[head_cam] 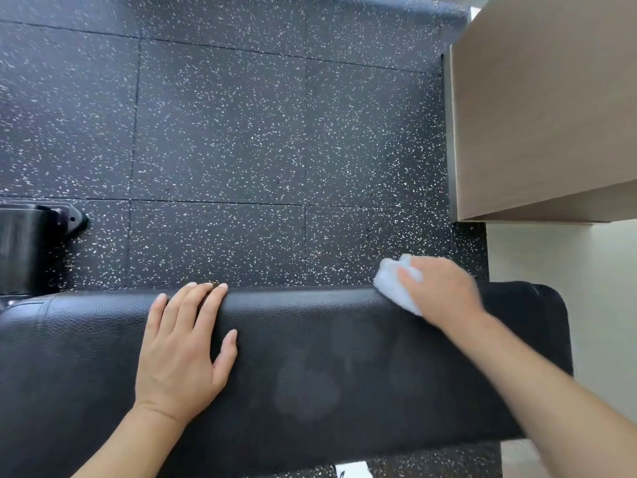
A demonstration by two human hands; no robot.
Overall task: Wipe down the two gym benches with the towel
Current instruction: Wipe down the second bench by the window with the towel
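Black speckled rubber floor tiles (241, 132) fill most of the frame, with a pale wooden cabinet (537, 108) at upper right. One black padded bench (310, 374) spans the bottom. One left hand (186, 346) rests flat on it, fingers straight. One right hand (444, 291) grips a bunched pale-blue towel (391, 281) against the bench's far edge, right of centre.

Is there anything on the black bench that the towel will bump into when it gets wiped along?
Only the person's own left hand. It lies flat on the bench pad, left of the towel that the right hand holds at the far edge. Nothing else shows on the pad between them, just faint smudges.
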